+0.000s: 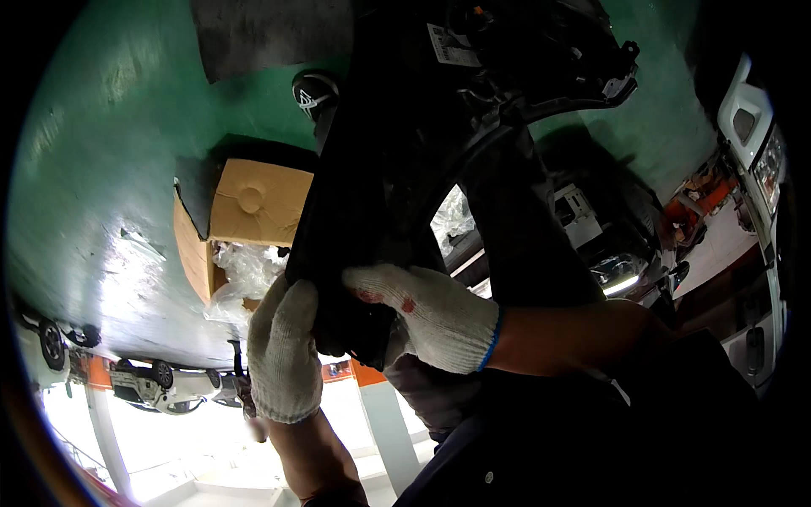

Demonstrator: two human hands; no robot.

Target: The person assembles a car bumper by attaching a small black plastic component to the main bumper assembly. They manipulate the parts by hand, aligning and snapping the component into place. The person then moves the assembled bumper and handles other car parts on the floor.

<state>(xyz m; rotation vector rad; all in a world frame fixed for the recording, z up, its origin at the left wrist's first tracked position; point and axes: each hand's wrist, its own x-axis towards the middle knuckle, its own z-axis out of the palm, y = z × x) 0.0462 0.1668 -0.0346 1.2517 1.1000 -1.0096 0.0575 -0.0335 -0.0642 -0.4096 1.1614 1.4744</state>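
A large dark car body part, long and black with a curved arch-like edge, reaches from my hands toward the far side. My left hand, in a white knitted glove, is closed round the left edge of its near end. On the right of that end, my right hand grips it too, thumb laid across the top; its glove has red stains and a blue cuff. The fingertips of both hands are partly hidden. Near the far end a white label lies among black brackets and fittings.
An opened cardboard box with clear plastic wrap stands on the green floor at the left. A dark mat lies beyond it, near a black shoe. White vehicles show at the lower left, another at right.
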